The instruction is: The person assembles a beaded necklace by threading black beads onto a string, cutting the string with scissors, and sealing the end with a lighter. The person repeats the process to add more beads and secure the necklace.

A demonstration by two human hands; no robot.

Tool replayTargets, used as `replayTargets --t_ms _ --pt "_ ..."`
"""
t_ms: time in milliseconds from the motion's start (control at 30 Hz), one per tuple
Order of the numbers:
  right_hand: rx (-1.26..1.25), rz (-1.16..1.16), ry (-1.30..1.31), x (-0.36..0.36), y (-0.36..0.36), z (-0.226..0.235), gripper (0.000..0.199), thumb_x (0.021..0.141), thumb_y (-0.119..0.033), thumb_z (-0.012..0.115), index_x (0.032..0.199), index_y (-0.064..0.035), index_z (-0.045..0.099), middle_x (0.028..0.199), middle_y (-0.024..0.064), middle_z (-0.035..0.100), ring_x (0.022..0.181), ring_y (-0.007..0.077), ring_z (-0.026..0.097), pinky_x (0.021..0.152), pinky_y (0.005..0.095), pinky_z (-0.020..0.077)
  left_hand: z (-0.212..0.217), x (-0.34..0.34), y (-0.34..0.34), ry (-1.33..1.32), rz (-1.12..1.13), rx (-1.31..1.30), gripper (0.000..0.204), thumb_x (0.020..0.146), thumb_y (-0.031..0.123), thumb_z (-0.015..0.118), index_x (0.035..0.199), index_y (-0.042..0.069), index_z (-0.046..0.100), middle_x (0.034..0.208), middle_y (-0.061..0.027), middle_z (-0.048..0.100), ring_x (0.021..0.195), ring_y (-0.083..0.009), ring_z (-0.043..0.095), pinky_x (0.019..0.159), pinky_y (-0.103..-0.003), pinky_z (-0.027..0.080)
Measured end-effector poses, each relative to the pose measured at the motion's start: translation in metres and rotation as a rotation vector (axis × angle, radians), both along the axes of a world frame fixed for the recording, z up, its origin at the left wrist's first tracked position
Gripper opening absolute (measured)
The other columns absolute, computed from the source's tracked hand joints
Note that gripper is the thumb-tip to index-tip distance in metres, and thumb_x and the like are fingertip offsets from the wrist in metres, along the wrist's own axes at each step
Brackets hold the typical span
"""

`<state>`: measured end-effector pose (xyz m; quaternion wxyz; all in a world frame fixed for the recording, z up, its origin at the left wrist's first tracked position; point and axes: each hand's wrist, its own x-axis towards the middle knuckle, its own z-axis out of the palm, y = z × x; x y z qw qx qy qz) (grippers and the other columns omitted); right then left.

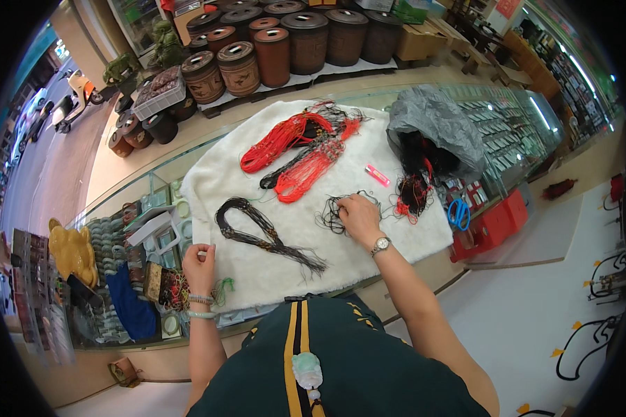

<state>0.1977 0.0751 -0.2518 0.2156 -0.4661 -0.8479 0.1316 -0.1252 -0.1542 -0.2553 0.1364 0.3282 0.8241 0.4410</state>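
My right hand (359,217) rests on a white furry mat (250,174) on the glass counter, its fingers closed on a small tangle of thin black cords (332,212). My left hand (199,264) is at the mat's near left edge, fingers pinched on a thin cord end. Between my hands lies a looped bundle of dark brown cords (261,229). Farther back lie red cord bundles (285,135) and a mixed red and black bundle (306,167).
A grey plastic bag (438,125) spills black and red cords at the mat's right. A pink lighter (377,174) lies nearby. Blue scissors (458,212) sit on the glass. Brown round jars (285,42) stand behind the counter.
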Motion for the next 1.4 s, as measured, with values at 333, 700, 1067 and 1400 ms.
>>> replayTargets --t_ms 333,700,1067,1400 --pt "0.075 0.156 0.074 0.019 0.031 0.031 0.012 0.077 -0.016 0.063 0.082 -0.0117 0.073 0.075 0.0065 0.059 0.074 0.0245 0.061 0.064 0.0378 0.0483 0.023 0.019 -0.049 -0.303 0.029 0.078 0.015 0.089 0.014 0.066 0.086 -0.001 0.063 0.071 0.0002 0.062 0.058 -0.0067 0.059 0.052 -0.021 0.045" --pt "0.018 0.329 -0.063 -0.006 0.012 -0.005 0.013 0.074 -0.016 0.064 0.083 -0.0131 0.073 0.081 0.0054 0.059 0.083 0.0247 0.061 0.069 0.0388 0.051 0.04 0.05 -0.047 -0.341 -0.028 0.164 0.013 0.089 0.012 0.066 0.091 -0.001 0.064 0.071 0.0009 0.062 0.059 -0.0051 0.057 0.055 -0.019 0.045" --pt "-0.432 0.171 0.781 0.039 0.029 0.16 0.024 0.089 -0.022 0.065 0.078 -0.0007 0.067 0.076 -0.0012 0.065 0.064 0.0041 0.05 0.06 0.0204 0.0411 0.036 0.062 -0.076 -0.424 -0.052 0.111 0.011 0.089 0.012 0.065 0.088 0.001 0.064 0.068 0.0005 0.062 0.058 -0.0053 0.057 0.051 -0.019 0.043" --pt "-0.665 0.258 0.916 0.028 0.008 0.238 0.018 0.094 -0.019 0.058 0.088 -0.0034 0.065 0.071 -0.0001 0.061 0.06 0.0029 0.05 0.054 0.0169 0.0378 0.054 0.056 -0.056 -0.432 -0.255 0.133 0.011 0.089 0.012 0.066 0.09 0.001 0.066 0.07 0.0002 0.062 0.058 -0.0052 0.057 0.049 -0.019 0.043"
